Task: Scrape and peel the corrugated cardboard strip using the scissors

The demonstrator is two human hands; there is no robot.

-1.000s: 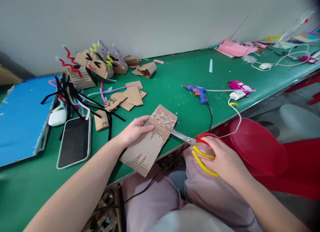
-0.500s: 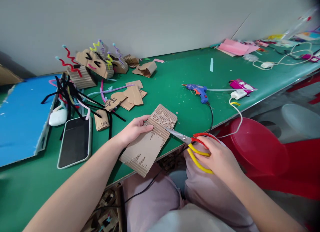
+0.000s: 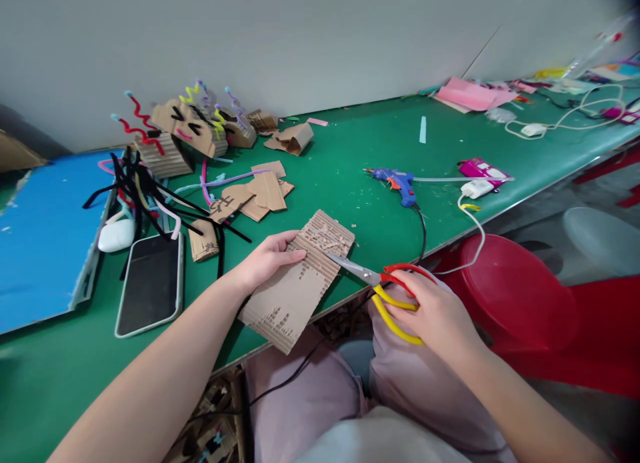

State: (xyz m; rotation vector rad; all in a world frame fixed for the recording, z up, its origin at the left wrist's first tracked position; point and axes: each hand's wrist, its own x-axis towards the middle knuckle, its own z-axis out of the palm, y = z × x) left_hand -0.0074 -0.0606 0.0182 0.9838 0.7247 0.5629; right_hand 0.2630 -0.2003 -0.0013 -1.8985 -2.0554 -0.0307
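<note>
My left hand (image 3: 273,258) pinches the left edge of a corrugated cardboard piece (image 3: 295,296), thumb on top and fingers underneath. The piece has exposed ridges and torn paper at its far end and reaches over the table's front edge. In my right hand (image 3: 430,310) is a pair of scissors (image 3: 367,275) with one red and one yellow handle. Their handles are spread. The blades point left, at the cardboard's right side across the ridged strip; whether the lower blade lies beneath it is hidden.
A blue glue gun (image 3: 397,182) lies beyond the cardboard, its cord running over the table edge. Left are a phone (image 3: 151,283), a white earbud case (image 3: 117,234), black pipe cleaners (image 3: 133,183), cardboard scraps (image 3: 267,190) and cardboard figures (image 3: 185,126). A red stool (image 3: 515,290) stands right.
The scissors and my right hand have shifted slightly left, the blades a little farther over the cardboard. My left hand and the cardboard stay nearly still.
</note>
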